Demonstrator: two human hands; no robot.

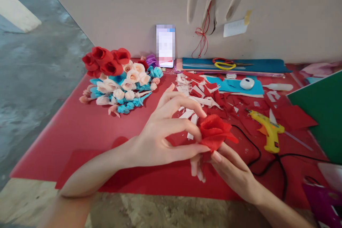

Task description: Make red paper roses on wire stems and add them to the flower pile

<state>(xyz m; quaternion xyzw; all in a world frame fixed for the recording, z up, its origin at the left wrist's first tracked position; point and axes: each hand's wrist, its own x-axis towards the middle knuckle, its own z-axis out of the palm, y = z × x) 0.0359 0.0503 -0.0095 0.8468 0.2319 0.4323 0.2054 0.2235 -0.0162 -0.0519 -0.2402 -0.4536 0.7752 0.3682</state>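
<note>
Between my hands, over the front of the red table cover, is a red paper flower (pixel 213 131) with layered petals. My left hand (pixel 171 128) reaches in from the left and pinches a petal edge between thumb and fingers. From below and to the right, my right hand (pixel 232 167) grips the base of the flower, its thumb just under the petals. The lower end of the flower is hidden by my fingers. Behind my left hand lie red and white paper scraps (pixel 197 89).
A bunch of red, white and blue paper flowers (pixel 130 78) lies at the back left. A phone (pixel 165 46) leans on the wall. Scissors (pixel 226 65) rest on blue paper at the back. On the right are a yellow glue gun (pixel 269 131), its black cord (pixel 283 171) and a green board (pixel 323 114).
</note>
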